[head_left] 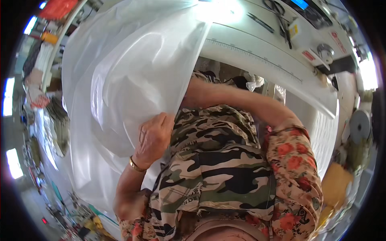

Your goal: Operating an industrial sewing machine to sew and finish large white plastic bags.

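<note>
A large, glossy white sheet [124, 80] hangs in loose folds over the left part of the table and down in front of me. My left hand [155, 134] is closed on the sheet's right edge, near my waist, with the fingers pinched together. My right forearm [237, 96] reaches leftward across my body. Behind the same edge, the sheet hides my right hand, so its fingers do not show. I cannot tell whether the sheet is cloth or plastic film.
A ruler scale [257, 57] runs along the white table's front edge. Farther back lie black scissors [283, 28] and dark tweezers [260, 22]. A white sewing machine [317, 44] stands at the far right. A bright lamp [219, 11] shines at the top.
</note>
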